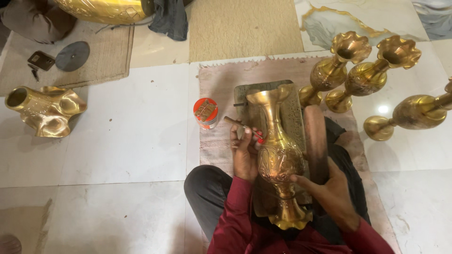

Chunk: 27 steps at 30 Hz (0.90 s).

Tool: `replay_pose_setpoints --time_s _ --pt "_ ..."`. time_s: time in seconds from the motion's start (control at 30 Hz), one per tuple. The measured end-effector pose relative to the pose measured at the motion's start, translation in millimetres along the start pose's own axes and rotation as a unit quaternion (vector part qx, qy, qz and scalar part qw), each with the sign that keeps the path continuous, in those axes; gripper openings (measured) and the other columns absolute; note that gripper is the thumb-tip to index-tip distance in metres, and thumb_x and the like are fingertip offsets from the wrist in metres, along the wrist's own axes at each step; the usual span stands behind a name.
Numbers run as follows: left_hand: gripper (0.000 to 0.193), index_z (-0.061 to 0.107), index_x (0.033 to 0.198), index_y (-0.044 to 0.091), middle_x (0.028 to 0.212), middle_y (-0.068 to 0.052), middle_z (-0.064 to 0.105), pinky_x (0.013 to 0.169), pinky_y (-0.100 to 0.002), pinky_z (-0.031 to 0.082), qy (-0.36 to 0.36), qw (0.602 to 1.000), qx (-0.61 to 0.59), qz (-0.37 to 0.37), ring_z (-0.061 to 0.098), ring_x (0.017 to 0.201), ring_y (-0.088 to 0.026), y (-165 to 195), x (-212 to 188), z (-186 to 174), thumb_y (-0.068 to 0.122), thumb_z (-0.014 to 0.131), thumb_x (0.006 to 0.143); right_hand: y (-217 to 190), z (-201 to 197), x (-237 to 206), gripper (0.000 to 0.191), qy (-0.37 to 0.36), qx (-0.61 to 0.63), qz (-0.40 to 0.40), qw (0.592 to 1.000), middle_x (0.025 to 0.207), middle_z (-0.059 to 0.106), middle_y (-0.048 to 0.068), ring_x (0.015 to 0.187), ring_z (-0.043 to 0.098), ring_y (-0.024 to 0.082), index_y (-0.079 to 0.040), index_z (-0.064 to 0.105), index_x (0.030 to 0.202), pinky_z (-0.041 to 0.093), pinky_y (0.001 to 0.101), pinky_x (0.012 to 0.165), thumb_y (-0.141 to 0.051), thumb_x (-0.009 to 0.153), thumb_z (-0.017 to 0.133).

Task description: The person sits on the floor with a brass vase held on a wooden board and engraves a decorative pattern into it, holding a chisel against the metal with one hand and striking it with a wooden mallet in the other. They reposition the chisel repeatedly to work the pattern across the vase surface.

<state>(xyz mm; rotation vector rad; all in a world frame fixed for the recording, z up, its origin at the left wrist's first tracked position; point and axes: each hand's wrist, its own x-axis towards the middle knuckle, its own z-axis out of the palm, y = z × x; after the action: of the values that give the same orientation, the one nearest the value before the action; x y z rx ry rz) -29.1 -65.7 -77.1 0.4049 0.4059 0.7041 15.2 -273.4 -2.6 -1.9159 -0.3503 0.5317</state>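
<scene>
The brass vase (278,157) is lying across the person's lap, mouth pointing away over a dark block (287,108) on the mat. The left hand (245,153) is pinching a thin wooden-handled tool (240,124) against the vase's neck, fingers closed on it. The right hand (332,190) is steadying the vase's belly, thumb pressed on. 3 more vases (367,70) are lying just to the right, and an orange-lidded jar (205,113) is sitting nearby.
</scene>
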Motion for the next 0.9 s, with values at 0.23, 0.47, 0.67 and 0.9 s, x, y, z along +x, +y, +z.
replay_pose_setpoints --time_s 0.23,0.47,0.67,0.9 --pt "0.053 0.049 0.143 0.018 0.102 -0.005 0.069 0.085 -0.031 0.060 -0.006 1.000 -0.026 0.004 0.069 0.095 -0.016 4.0 -1.2 5.3 0.015 0.074 0.096 -20.7 15.6 -4.1 0.053 0.069 -0.133 -0.037 0.988 0.082 0.072 0.010 0.075 0.064 0.014 0.005 0.067 0.093 0.055 0.0308 0.067 -0.029 0.066 0.098" --pt "0.052 0.050 0.144 0.015 0.102 -0.007 0.070 0.087 -0.032 0.060 -0.003 0.999 -0.054 0.004 0.070 0.096 -0.017 8.5 0.3 18.2 0.011 0.072 0.096 -28.8 15.1 2.1 0.054 0.031 -0.014 -0.034 0.999 0.091 0.079 0.006 0.078 0.071 0.009 0.002 0.072 0.108 0.057 0.0248 0.068 -0.026 0.068 0.094" --pt "0.051 0.047 0.145 0.014 0.102 -0.007 0.069 0.087 -0.033 0.059 -0.013 0.998 -0.031 0.044 0.069 0.095 -0.017 17.4 -11.1 23.8 0.010 0.070 0.099 -14.1 -1.8 18.2 0.046 -0.078 0.090 0.029 0.992 0.087 0.074 0.003 0.064 0.062 0.008 0.000 0.072 0.112 0.052 0.0261 0.054 -0.027 0.077 0.085" --pt "0.052 0.047 0.146 0.010 0.095 -0.005 0.071 0.084 -0.036 0.060 -0.044 0.984 0.123 0.120 0.070 0.095 -0.018 14.8 -36.2 45.3 0.008 0.070 0.099 5.2 -16.8 44.1 0.049 -0.197 0.075 0.042 0.977 0.081 0.068 0.005 0.061 0.063 0.011 0.000 0.067 0.118 0.054 0.0282 0.054 -0.039 0.088 0.073"
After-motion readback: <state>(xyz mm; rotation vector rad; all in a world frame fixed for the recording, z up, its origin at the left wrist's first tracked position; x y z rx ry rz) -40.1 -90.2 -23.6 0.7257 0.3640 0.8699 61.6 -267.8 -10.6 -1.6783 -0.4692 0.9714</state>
